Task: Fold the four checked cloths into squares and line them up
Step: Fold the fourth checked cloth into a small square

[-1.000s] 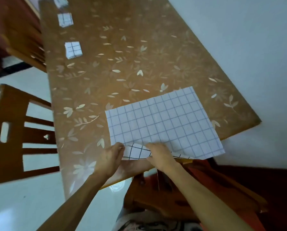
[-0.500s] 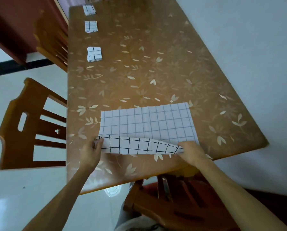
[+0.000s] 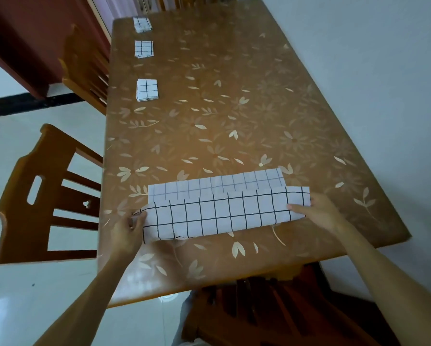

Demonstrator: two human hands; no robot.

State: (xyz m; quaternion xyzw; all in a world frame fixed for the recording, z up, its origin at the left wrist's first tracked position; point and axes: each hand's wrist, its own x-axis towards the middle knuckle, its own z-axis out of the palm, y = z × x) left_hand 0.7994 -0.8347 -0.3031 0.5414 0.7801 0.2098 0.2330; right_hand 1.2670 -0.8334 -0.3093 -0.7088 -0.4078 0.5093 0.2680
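A white checked cloth lies near the front of the brown flowered table, its near half turned over the far half. My left hand pinches the cloth's left end. My right hand pinches the right end, thumb on top. Along the table's left edge lie three folded checked squares in a row: a near square, a middle square and a far square.
A wooden chair stands at the table's left side, with another chair farther back. A third chair sits under the near edge. A grey wall runs along the table's right side.
Both hands have carried the cloth's near edge up and away from me, laying it farther over the far half. The turned-over part is now much wider.
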